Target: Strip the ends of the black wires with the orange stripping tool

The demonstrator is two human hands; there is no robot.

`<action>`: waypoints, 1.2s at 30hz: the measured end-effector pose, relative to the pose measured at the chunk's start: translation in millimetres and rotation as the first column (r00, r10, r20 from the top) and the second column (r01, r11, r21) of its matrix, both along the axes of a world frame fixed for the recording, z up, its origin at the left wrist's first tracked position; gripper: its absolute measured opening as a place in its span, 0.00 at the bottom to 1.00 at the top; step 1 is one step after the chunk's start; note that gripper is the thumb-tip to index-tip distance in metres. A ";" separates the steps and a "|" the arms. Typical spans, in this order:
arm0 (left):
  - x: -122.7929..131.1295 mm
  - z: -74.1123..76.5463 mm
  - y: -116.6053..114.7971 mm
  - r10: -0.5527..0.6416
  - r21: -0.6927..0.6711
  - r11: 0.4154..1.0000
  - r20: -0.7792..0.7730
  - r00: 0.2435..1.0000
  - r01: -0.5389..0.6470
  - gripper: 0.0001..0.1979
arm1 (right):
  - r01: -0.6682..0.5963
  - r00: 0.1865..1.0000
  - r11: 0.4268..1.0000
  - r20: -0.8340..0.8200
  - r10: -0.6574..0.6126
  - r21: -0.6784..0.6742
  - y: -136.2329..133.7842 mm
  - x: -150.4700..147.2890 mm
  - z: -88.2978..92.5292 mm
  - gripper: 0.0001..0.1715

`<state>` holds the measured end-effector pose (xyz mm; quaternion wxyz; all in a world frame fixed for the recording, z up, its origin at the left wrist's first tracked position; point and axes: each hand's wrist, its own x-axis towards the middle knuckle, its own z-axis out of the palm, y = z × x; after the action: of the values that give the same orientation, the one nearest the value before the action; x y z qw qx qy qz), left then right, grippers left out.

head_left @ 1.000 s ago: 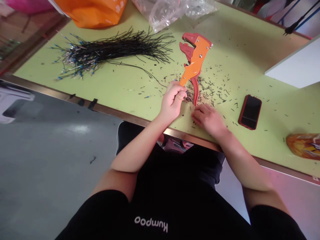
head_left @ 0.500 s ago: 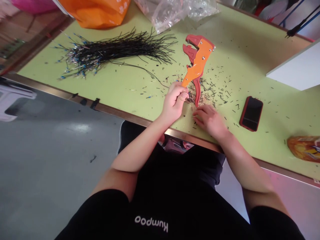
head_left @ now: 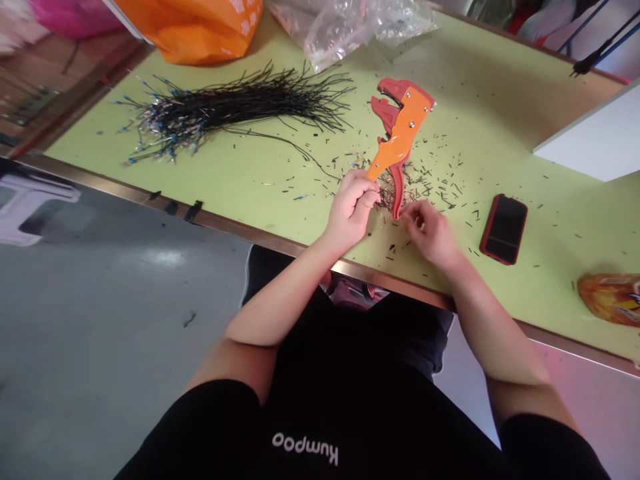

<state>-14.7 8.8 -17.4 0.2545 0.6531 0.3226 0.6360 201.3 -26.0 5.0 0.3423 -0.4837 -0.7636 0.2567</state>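
My left hand [head_left: 350,208] is closed in a pinch beside the lower end of the orange handle of a wire stripper [head_left: 401,131], which lies on the green table [head_left: 260,173]. A thin black wire [head_left: 295,148] runs from the pinch up and left toward a big bundle of black wires [head_left: 235,107]. My right hand [head_left: 433,233] is raised a little off the table with its fingertips drawn together next to the tip of the tool's red handle. What the fingertips hold is too small to see. Cut wire scraps [head_left: 430,180] lie scattered around both hands.
A phone in a red case [head_left: 504,225] lies right of my right hand. A white box [head_left: 595,137] and an orange snack packet [head_left: 610,298] are at the right edge. An orange bag [head_left: 200,27] and a clear plastic bag [head_left: 350,23] sit at the back.
My right hand has lifted off the table and drawn its fingers together near the red handle tip. My left hand keeps its pinch. The view has shifted slightly.
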 end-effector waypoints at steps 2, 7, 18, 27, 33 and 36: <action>-0.3 0.0 -0.3 -0.002 -0.011 1.000 0.006 1.000 0.002 0.22 | 0.050 0.982 0.991 -0.174 -0.072 -0.126 2.7 3.2 2.4 0.08; -0.6 1.0 -1.8 0.014 -0.034 0.999 -0.017 1.000 -0.014 0.24 | 0.034 0.922 0.959 -0.361 -0.138 -0.281 5.5 3.0 -0.6 0.13; -0.8 2.2 -2.4 0.009 0.011 1.000 -0.025 1.000 -0.009 0.22 | -0.043 0.945 0.964 -0.323 -0.046 -0.261 -0.1 2.1 0.4 0.11; -0.9 1.6 -2.3 0.013 -0.042 0.999 -0.013 1.000 -0.014 0.24 | 0.030 0.981 0.979 -0.180 -0.067 -0.203 -1.9 0.9 -0.8 0.09; -1.7 1.8 -1.5 0.013 -0.016 1.000 0.024 1.000 -0.012 0.22 | -0.007 1.000 0.999 -0.013 0.006 -0.039 -4.4 0.1 0.9 0.15; -1.9 2.2 -1.6 0.012 -0.026 1.000 0.017 1.000 -0.011 0.22 | -0.014 0.999 1.000 0.033 0.014 0.013 -4.3 0.5 0.2 0.16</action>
<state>-16.6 7.2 -15.3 0.2621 0.6424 0.3326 0.6387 201.8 -30.3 5.2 0.3311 -0.4803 -0.7740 0.2461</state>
